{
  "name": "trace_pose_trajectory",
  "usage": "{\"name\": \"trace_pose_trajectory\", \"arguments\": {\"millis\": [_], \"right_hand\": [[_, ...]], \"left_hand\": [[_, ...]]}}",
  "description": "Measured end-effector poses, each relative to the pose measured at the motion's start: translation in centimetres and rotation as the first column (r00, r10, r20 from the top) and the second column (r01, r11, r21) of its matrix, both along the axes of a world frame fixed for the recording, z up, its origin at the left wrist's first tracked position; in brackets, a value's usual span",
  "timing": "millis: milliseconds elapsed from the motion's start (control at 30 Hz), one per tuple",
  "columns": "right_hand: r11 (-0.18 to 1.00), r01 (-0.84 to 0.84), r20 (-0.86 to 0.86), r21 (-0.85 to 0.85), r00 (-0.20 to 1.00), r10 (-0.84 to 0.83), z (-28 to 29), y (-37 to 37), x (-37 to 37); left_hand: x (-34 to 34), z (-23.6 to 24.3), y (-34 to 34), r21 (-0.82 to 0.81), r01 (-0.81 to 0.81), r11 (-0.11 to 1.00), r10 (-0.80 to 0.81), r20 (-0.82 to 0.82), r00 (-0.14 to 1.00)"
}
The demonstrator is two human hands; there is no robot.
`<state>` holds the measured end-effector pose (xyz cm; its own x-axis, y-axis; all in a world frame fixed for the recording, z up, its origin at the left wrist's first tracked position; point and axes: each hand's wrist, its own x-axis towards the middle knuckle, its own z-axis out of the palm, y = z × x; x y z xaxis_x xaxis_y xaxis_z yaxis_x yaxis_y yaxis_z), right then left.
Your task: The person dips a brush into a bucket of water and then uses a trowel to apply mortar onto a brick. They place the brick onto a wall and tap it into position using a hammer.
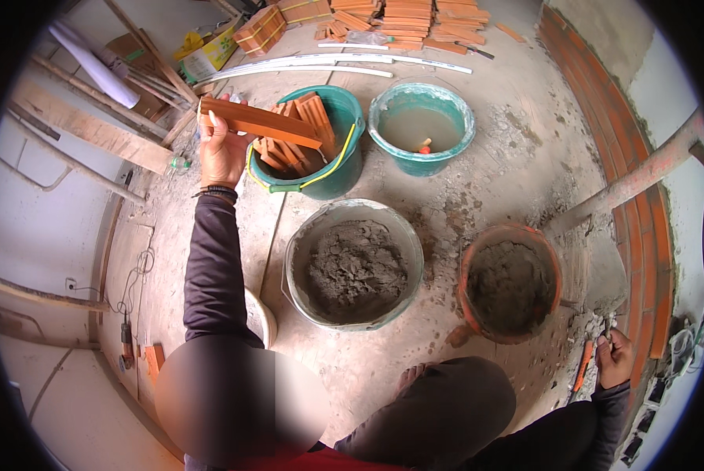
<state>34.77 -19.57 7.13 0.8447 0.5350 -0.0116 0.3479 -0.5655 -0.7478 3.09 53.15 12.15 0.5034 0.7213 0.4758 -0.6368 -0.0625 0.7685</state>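
My left hand (220, 149) grips a long orange terracotta brick strip (264, 119) above a green bucket (340, 169) holding more strips (314, 119). At the lower right, my right hand (612, 353) is closed on a trowel (603, 279) with grey mortar on it, beside the brick-strip wall. An orange-handled tool (582, 365) lies just left of that hand. In the middle stands a bucket of grey mortar (356, 271); right of it is an orange bucket (510, 286) of darker mortar. Behind them a teal basin (421, 125) holds cloudy water and a small red-orange object.
Stacked orange strips (407, 20) and white pipes (305, 65) lie at the back. Scaffold poles and boards (93, 125) line the left; a slanted pole (627, 177) meets the right wall. A power tool (126, 345) with cable and a white bucket (261, 318) are at the lower left.
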Motion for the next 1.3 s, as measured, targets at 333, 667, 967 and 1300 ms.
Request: {"name": "trace_pose_trajectory", "arguments": {"millis": [333,667,967,1300], "right_hand": [[0.979,-0.189,0.034,-0.08,0.981,0.192,-0.5,6.6,0.8],[0.969,-0.246,-0.04,0.013,0.968,0.246,-0.1,10.3,0.5],[0.911,-0.41,0.068,-0.054,0.908,0.413,2.4,15.4,-1.4],[0.478,-0.702,0.279,-0.528,0.388,0.878,7.3,29.5,-7.9]], "left_hand": [[-5.1,-3.7,-1.1,-0.735,-0.314,0.602,0.603,0.16,0.782],[-4.5,-3.7,-15.2,-0.938,0.022,0.346,0.41,0.172,0.896],[-4.7,-6.0,-26.3,-0.856,0.45,0.256,0.096,0.485,0.869],[-12.4,-6.3,-32.3,-0.932,0.268,0.245,-0.044,0.266,0.963]]}}
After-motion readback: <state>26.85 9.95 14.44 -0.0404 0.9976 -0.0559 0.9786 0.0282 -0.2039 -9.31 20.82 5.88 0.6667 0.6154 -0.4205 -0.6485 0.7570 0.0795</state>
